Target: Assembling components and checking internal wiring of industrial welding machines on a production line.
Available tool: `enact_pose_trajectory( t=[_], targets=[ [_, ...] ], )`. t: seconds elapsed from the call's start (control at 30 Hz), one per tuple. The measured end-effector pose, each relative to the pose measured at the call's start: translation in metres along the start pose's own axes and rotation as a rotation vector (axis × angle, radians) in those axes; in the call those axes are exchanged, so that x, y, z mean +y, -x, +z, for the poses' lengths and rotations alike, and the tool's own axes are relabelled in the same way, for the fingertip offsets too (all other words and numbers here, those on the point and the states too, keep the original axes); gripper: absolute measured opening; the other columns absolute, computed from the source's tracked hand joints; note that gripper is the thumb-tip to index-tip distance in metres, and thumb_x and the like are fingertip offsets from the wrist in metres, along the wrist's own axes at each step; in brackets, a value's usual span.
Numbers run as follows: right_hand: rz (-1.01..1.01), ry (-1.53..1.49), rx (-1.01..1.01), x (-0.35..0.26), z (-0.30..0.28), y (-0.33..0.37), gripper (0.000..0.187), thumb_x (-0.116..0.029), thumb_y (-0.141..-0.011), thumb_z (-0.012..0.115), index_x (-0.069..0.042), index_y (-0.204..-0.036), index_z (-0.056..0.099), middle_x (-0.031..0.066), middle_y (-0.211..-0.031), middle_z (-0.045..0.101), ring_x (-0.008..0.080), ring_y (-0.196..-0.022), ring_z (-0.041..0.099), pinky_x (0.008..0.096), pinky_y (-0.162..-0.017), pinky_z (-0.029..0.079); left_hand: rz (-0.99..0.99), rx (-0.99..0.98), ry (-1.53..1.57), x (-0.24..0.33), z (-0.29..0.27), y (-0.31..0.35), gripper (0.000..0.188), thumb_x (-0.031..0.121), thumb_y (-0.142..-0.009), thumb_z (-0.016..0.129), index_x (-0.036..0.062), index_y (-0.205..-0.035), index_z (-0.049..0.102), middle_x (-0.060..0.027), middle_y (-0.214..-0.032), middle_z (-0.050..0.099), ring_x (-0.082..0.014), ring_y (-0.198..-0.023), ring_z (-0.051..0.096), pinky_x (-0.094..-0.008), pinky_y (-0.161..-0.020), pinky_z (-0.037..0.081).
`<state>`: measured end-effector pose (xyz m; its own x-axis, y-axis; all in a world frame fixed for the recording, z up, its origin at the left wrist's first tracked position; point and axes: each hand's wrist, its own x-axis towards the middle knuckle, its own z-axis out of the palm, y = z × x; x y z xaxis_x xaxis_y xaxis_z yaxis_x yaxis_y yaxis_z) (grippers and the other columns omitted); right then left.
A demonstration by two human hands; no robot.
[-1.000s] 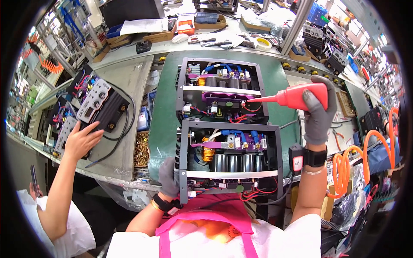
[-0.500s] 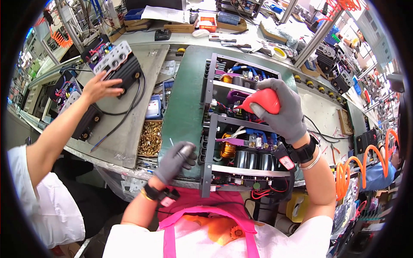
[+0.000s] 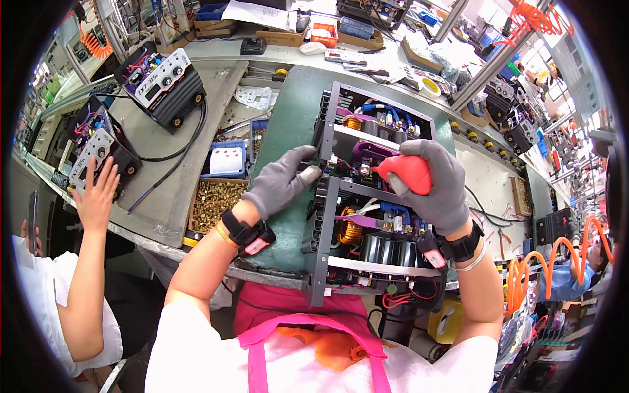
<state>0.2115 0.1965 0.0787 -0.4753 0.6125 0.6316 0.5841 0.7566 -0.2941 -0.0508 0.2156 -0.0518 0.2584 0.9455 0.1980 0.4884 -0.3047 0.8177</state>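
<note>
My right hand (image 3: 436, 187), in a grey glove, is closed round a red rubber squeeze bulb (image 3: 409, 174). The bulb's narrow tip points left, over the boards inside an open machine chassis (image 3: 380, 134). My left hand (image 3: 283, 183), also gloved, is at the chassis's left end panel. Its thumb and forefinger are apart there, the fingertips at or against the panel; the other fingers are partly hidden. A second open chassis (image 3: 373, 262) lies nearer me, with a copper coil (image 3: 352, 229) and black cylindrical capacitors (image 3: 382, 245) showing.
Both chassis rest on a green mat (image 3: 278, 226). To its left are a box of brass fittings (image 3: 219, 200) and a blue tray (image 3: 223, 160). A co-worker's hand (image 3: 96, 196) is at one black machine (image 3: 105, 147), with another machine (image 3: 164, 92) behind. Orange coiled hoses (image 3: 553, 252) hang at right.
My left hand has moved up and right to the chassis end panel. The right hand and bulb have shifted slightly. The co-worker's hand has left the far machine for the nearer one.
</note>
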Motion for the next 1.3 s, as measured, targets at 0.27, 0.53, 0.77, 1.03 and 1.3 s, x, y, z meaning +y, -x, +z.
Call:
enact_pose_trajectory(
  t=[0.27, 0.53, 0.77, 1.03, 1.3],
  targets=[
    [0.057, 0.016, -0.016, 0.005, -0.002, -0.001, 0.038, -0.009, -0.068, 0.078, -0.004, -0.100, 0.058, 0.0111, -0.089, 0.064, 0.0251, -0.079, 0.065, 0.0324, -0.072, 0.052, 0.173, 0.044, -0.223, -0.013, 0.010, -0.008, 0.052, 0.042, -0.088, 0.060, 0.0060, -0.123, 0.050, -0.0208, -0.109, 0.061, -0.0383, -0.102, 0.058, -0.0433, -0.086, 0.047],
    [0.112, -0.148, 0.134, -0.003, -0.010, -0.029, 0.037, -0.014, -0.072, 0.076, -0.002, -0.102, 0.058, 0.0085, -0.094, 0.063, 0.0148, -0.083, 0.061, 0.0287, -0.076, 0.051, 0.222, -0.013, -0.307, -0.016, 0.011, -0.015, 0.038, 0.039, -0.088, 0.058, 0.0081, -0.109, 0.050, -0.0176, -0.093, 0.062, -0.0379, -0.090, 0.059, -0.0455, -0.077, 0.046],
    [0.154, -0.274, 0.125, -0.001, 0.012, -0.037, 0.038, -0.016, -0.070, 0.077, -0.003, -0.101, 0.059, 0.0091, -0.092, 0.065, 0.0175, -0.081, 0.064, 0.0298, -0.075, 0.051, 0.247, 0.003, -0.308, -0.019, 0.012, -0.014, 0.039, 0.040, -0.088, 0.060, 0.0085, -0.109, 0.048, -0.0176, -0.090, 0.061, -0.0388, -0.088, 0.058, -0.0462, -0.075, 0.046],
    [0.159, -0.219, 0.111, -0.004, 0.010, -0.031, 0.040, -0.017, -0.067, 0.078, -0.006, -0.101, 0.060, 0.0072, -0.092, 0.066, 0.0200, -0.085, 0.063, 0.0327, -0.080, 0.049, 0.255, -0.004, -0.303, -0.020, 0.011, -0.017, 0.041, 0.042, -0.088, 0.059, 0.0078, -0.106, 0.048, -0.0172, -0.090, 0.061, -0.0391, -0.089, 0.058, -0.0456, -0.075, 0.046],
    [-0.020, -0.139, 0.162, -0.013, 0.006, -0.031, 0.039, -0.012, -0.065, 0.078, -0.006, -0.099, 0.060, 0.0085, -0.090, 0.065, 0.0243, -0.083, 0.063, 0.0333, -0.075, 0.051, 0.158, -0.002, -0.348, 0.003, 0.001, -0.031, 0.037, 0.040, -0.089, 0.058, 0.0063, -0.100, 0.049, -0.0190, -0.081, 0.063, -0.0395, -0.081, 0.061, -0.0456, -0.071, 0.047]
  ],
)
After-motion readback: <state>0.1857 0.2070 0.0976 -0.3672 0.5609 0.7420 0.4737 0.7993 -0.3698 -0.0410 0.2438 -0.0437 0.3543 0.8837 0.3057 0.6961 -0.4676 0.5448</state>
